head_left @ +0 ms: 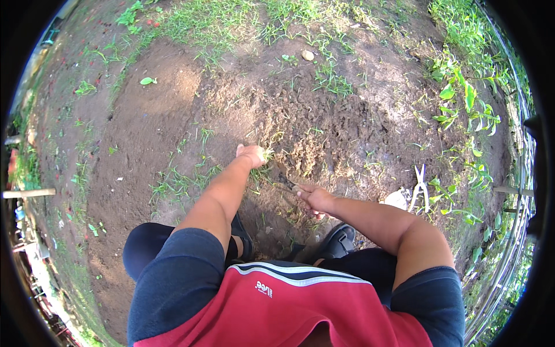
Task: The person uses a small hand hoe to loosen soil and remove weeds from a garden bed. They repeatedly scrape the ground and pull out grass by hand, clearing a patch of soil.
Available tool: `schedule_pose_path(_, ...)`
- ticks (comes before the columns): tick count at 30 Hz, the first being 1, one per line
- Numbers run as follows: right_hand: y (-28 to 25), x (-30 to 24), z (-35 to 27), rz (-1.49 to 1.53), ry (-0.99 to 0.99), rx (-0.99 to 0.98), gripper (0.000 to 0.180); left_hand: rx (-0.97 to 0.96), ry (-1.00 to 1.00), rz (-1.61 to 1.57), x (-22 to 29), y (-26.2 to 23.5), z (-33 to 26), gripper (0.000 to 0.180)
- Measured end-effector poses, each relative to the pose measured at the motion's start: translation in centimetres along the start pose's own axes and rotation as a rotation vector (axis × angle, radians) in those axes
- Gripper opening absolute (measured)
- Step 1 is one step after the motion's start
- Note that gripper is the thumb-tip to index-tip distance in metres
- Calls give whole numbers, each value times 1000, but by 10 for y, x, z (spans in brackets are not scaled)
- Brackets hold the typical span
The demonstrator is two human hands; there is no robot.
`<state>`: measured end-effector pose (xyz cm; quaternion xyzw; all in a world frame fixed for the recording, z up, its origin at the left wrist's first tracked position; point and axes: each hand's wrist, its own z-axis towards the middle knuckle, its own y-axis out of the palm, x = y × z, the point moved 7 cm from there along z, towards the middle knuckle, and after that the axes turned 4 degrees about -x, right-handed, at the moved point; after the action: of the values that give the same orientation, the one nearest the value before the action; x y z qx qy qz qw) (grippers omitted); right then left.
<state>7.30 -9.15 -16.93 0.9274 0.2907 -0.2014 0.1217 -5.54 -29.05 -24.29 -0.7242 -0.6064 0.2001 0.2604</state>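
Two bare hands at work low over loosened brown soil, seen from above. Left hand (250, 155) closed in a fist around a small tuft of grass (267, 154), pale stems sticking out to the right of the fingers, the clump sitting at the edge of the dug patch of soil (324, 133). Right hand (314, 198) wrapped around the handle of a dark digging tool (284, 180), only a short length showing. Long axis of the tool running on a diagonal, from the right hand up and to the left, its far end pointing toward the grass tuft and meeting the ground just below the left hand; blade shape too dark and small to make out. Hands near each other, not touching.

Below them, dark shoes (338, 240) planted on the dirt, knees bent, red shirt with dark blue sleeves filling the lower edge. Off to the right, well apart from both hands, pale-handled garden shears (420, 184) lying on the ground, handles toward the top of the frame, beside a whitish scrap (396, 200). Leafy green plants (462, 110) along a wire fence (509, 231) at the right rim. Sparse grass and a single stone (307, 55) farther up the plot.
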Motion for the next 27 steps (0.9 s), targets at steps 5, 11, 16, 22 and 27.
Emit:
schedule_pose_path(5, -33, -27, -17, -659, -291, 116, 46, 214, -169, -260, -29, -31, -7, 39)
schedule_pose_path(11, -56, -45, -51, -598, -191, 92, 41, 138, -108, -79, -26, -40, -15, 44)
schedule_pose_path(16, -42, -20, -36, -130, 66, -148, 36, -92, -46, 222, 12, -14, -17, 36)
schedule_pose_path(22, -11, -16, -15, 143, 133, -191, 38, -121, -81, 194, 16, 0, -2, 31)
schedule_pose_path(27, 18, -7, -7, 245, 88, -182, 40, -103, -186, 11, 7, 13, 6, 33)
